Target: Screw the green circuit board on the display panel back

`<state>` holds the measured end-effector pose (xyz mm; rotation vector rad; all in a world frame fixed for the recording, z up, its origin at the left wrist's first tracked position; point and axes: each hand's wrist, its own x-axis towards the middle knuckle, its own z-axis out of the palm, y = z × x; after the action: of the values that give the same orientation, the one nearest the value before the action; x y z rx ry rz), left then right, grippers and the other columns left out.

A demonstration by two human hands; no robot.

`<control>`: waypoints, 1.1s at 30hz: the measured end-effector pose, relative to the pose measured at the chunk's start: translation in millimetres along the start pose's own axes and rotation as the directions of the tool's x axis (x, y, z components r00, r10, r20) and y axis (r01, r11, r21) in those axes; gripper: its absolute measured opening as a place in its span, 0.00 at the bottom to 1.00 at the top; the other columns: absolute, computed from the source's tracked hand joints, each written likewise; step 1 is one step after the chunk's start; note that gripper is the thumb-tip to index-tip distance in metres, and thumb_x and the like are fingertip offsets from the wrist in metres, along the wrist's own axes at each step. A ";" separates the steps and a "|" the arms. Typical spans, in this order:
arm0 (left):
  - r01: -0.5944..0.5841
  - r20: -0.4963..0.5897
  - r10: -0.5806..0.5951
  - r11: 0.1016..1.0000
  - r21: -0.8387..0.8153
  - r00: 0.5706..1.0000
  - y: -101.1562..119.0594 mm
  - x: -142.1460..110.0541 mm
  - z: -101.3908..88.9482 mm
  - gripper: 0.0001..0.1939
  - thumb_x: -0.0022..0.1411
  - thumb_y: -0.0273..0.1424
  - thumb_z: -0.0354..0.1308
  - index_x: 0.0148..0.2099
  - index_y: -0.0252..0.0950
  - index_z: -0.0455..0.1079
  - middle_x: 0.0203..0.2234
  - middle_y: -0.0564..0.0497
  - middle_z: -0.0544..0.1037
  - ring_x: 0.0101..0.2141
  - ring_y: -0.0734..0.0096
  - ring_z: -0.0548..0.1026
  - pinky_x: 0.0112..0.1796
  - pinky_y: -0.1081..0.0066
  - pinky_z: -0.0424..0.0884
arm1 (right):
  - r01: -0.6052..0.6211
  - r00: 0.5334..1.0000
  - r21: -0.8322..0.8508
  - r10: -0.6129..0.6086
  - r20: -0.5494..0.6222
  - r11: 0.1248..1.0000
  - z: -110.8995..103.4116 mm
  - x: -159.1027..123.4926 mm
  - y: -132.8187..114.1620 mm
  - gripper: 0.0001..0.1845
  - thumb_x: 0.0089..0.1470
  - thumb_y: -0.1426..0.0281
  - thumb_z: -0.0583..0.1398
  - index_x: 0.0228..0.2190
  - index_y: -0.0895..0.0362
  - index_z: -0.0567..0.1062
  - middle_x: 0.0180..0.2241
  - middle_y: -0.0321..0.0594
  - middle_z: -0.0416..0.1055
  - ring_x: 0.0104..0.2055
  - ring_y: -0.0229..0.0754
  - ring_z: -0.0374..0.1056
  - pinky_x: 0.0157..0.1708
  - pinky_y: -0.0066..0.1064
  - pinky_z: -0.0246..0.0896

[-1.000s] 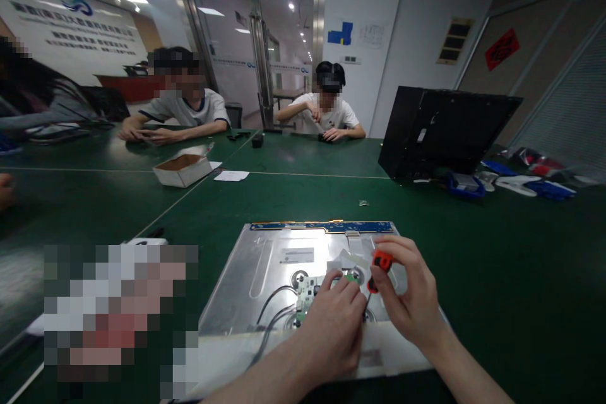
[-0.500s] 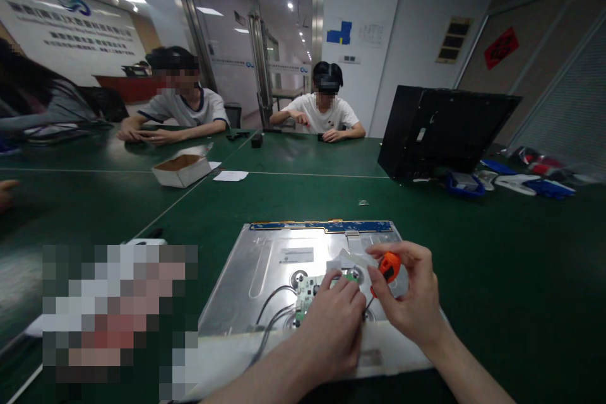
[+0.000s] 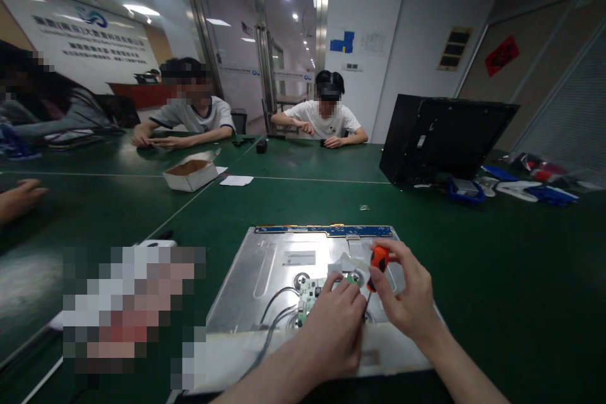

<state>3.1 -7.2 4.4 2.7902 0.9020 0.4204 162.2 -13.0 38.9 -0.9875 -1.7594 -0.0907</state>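
Observation:
A silver display panel (image 3: 271, 268) lies flat before me, with a narrow blue board (image 3: 303, 230) along its far edge. My left hand (image 3: 337, 319) rests with curled fingers over a small green circuit board (image 3: 308, 291) on the panel, holding it; the thumb is hidden. Between the fingertips of my right hand (image 3: 408, 287) is an orange and black screwdriver (image 3: 379, 259). Its thin shaft points down beside my left hand, and the tip is hidden. Grey cables (image 3: 273, 323) run from the circuit board toward the panel's near side.
A black monitor housing (image 3: 445, 139) stands at the back right, beside a blue tray (image 3: 466, 190). An open white box (image 3: 190, 173) and a paper (image 3: 237, 180) are farther left. Co-workers sit across the green table (image 3: 511, 278); another person's hand (image 3: 23, 196) reaches in at left.
The screwdriver has turned in my right fingers and stands more upright. My left hand stays on the circuit board. More of the other person's hand shows at the left edge.

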 end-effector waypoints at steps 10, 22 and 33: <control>-0.096 0.061 0.096 0.995 0.001 0.994 -6.5 16.3 -12.7 0.16 0.53 0.29 0.59 0.46 0.34 0.68 0.42 0.43 0.75 0.46 0.52 0.71 0.55 0.52 0.54 | 0.046 0.999 -0.015 -0.046 -0.029 0.999 4.6 0.7 0.5 0.16 0.57 0.74 0.58 0.48 0.54 0.66 0.40 0.44 0.69 0.40 0.44 0.70 0.37 0.36 0.68; -0.103 0.026 0.103 0.994 -0.031 0.994 -6.6 9.4 -11.3 0.08 0.58 0.27 0.54 0.42 0.35 0.67 0.40 0.46 0.74 0.44 0.58 0.71 0.56 0.56 0.52 | 0.020 0.999 0.011 -0.019 -0.048 1.000 -2.1 -8.0 -4.6 0.19 0.57 0.73 0.58 0.50 0.55 0.64 0.39 0.42 0.69 0.38 0.42 0.68 0.36 0.33 0.67; -0.116 0.029 0.114 0.991 0.070 0.993 -5.0 9.6 -11.3 0.06 0.55 0.27 0.55 0.38 0.35 0.66 0.36 0.46 0.74 0.41 0.58 0.71 0.57 0.54 0.51 | -0.029 0.997 0.023 0.030 -0.069 0.999 4.2 -10.8 1.2 0.19 0.60 0.73 0.55 0.53 0.54 0.62 0.43 0.45 0.70 0.41 0.42 0.70 0.35 0.33 0.69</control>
<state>4.2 3.4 15.8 2.9157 0.7676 0.3763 160.8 -16.3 27.8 -0.9831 -1.6790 -0.0862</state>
